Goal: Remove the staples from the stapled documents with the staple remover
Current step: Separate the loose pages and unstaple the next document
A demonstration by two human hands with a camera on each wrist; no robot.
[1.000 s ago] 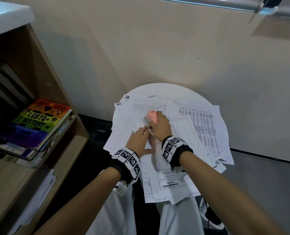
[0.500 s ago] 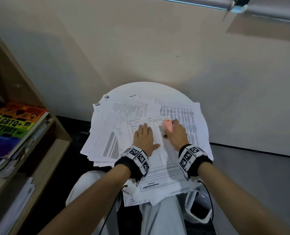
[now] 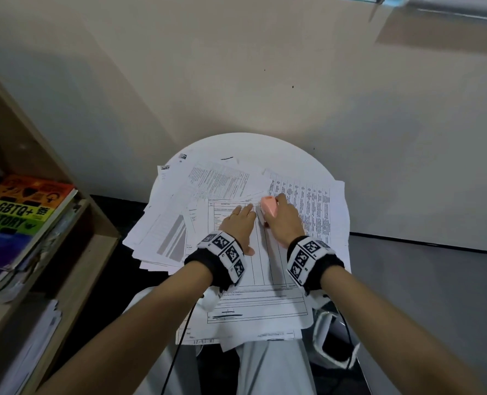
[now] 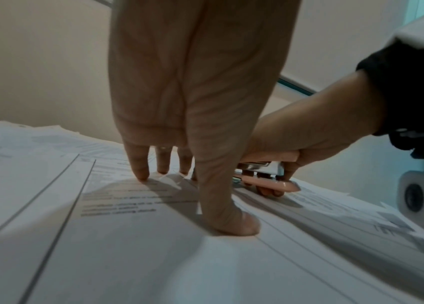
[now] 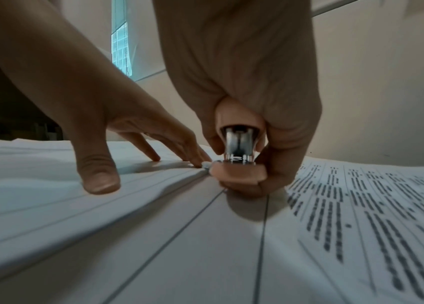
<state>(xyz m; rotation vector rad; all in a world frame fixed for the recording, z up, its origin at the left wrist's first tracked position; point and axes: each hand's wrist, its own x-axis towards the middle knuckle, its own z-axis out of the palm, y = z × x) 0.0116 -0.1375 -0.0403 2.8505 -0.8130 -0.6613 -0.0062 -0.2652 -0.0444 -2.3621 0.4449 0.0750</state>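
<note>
Shelf unit [image 3: 74, 252] at 9 o'clock, rainbow-covered book [image 3: 23, 212] lying on it. Round white table [image 3: 245, 146] at centre, strewn with printed documents [image 3: 236, 309]. Left hand [image 3: 238, 223] flat on top sheet, fingers straight and spread, pressing paper down. Just beside it toward 3 o'clock, right hand [image 3: 283, 220] curled round pink staple remover [image 3: 267, 208], metal jaws down on top edge of same sheet, touching left fingertips [image 5: 204, 159]. Staple itself too small to make out.
</note>
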